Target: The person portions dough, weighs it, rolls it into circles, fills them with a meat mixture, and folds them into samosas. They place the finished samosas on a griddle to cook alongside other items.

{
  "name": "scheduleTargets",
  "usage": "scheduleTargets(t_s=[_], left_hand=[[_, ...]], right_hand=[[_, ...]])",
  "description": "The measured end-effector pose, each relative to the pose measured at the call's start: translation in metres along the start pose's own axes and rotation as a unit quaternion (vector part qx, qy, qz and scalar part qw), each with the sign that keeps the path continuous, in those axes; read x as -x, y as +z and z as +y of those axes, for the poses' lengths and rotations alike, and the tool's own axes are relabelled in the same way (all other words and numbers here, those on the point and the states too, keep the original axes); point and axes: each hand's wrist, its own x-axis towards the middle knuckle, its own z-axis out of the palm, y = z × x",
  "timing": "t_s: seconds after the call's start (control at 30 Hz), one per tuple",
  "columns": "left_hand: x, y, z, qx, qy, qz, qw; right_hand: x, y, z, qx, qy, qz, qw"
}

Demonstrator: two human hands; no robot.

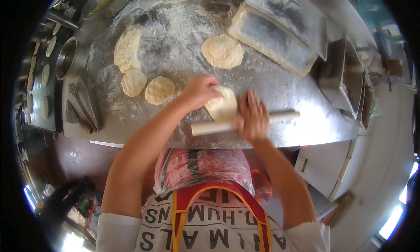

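My left hand (pixel 202 92) grips the upper left edge of a flattened piece of dough (pixel 223 104). Under my right hand (pixel 253 118), whose fingers are blurred, a wooden rolling pin (pixel 213 128) lies on the steel worktable (pixel 131 127); the hand presses on it and its palm is hidden. The pin's left part lies at the dough's lower edge. Beyond the hands rests a larger round of dough (pixel 222 51). Left of my left hand are two small dough rounds (pixel 160 90) (pixel 134 82), the farther one touching a long lump of dough (pixel 127 48).
A floury clear container (pixel 272 37) stands back right, with metal bins (pixel 341 75) beyond the right edge. At left are a metal pot (pixel 66 58), tongs and a fork-like utensil (pixel 80 102), and a griddle with flat dough rounds (pixel 45 75). A metal bowl (pixel 103 4) stands back left.
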Motion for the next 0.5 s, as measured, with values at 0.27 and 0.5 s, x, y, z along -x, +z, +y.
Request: scheduleTargets(t_s=[0.27, 0.5], left_hand=[[-0.004, 0.036, 0.025, -0.231, 0.122, 0.019, 0.965], [0.039, 0.021, -0.012, 0.000, 0.035, -0.027, 0.999]], right_hand=[[-0.071, 0.015, 0.016, -0.106, 0.206, 0.088, 0.969], [-0.013, 0.014, -0.002, 0.022, 0.061, 0.026, 0.998]])
